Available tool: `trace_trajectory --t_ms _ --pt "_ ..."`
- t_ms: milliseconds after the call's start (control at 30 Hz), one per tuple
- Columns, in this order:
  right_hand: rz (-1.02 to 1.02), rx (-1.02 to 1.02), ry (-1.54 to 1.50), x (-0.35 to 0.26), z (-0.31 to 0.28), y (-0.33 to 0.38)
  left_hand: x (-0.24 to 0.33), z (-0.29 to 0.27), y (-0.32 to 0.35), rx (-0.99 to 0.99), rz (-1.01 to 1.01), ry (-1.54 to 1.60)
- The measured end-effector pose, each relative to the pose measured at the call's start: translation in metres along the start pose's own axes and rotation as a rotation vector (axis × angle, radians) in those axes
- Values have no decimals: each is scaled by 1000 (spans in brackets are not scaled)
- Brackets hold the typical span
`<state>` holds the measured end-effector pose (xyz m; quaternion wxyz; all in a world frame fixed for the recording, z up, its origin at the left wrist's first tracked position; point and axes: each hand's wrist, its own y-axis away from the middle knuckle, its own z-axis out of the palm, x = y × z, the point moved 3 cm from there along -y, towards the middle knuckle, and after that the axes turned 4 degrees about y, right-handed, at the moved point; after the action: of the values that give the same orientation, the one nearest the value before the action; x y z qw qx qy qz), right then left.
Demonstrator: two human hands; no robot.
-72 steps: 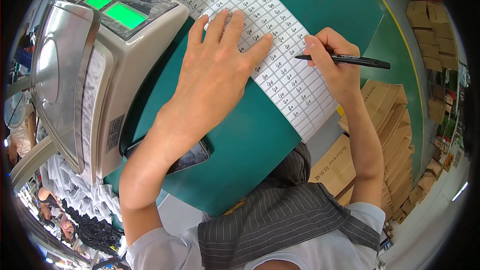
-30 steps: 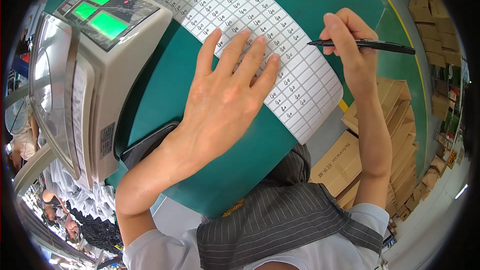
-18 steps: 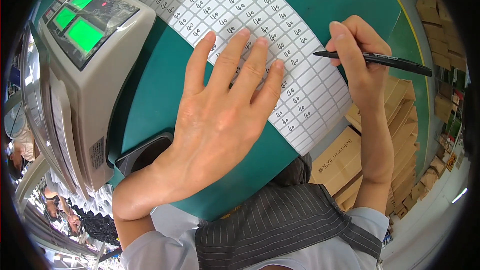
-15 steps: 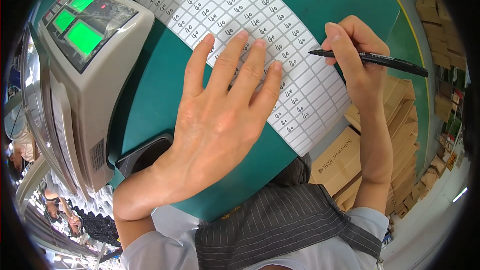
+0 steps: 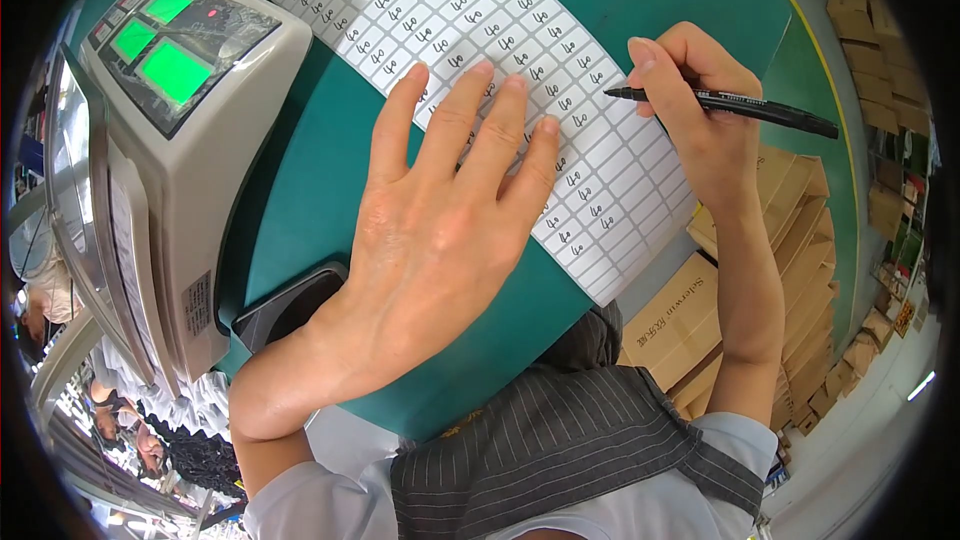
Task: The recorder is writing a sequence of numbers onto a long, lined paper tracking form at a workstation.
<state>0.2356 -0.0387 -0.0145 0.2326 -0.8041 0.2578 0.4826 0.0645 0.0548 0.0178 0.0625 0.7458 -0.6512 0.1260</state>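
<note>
A long sheet of white labels lies over the green table, handwritten marks in most of its cells and blank cells toward its near right end. Flat on the sheet rests my left hand, fingers spread and fingertips covering some labels. My right hand is closed around a black marker pen, held between thumb and fingers. The pen's dark tip points left, at a blank label just below the last mark of the rightmost written column. Whether the tip touches the paper I cannot tell.
To the left stands a white weighing scale with lit green displays. A dark phone lies beside my left wrist. Cardboard boxes are stacked below the table's right edge, and more cartons line the far right. Other people appear at lower left.
My right hand and the marker pen have shifted slightly left and away from me. The label sheet has shifted a little in view; my left hand has hardly moved.
</note>
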Motion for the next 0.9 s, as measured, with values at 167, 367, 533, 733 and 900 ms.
trace_trajectory --t_ms 167,367,533,733,900 --pt "14 4 6 -3 0 2 0 0 2 3 1 11" --pt "15 47 -73 -1 0 2 0 0 1 10 -1 13" --pt "7 24 31 -1 -1 2 0 2 0 22 3 10" --pt "13 18 14 4 -1 0 0 2 0 30 5 12" --pt "27 39 12 0 -1 1 0 1 0 27 6 20"
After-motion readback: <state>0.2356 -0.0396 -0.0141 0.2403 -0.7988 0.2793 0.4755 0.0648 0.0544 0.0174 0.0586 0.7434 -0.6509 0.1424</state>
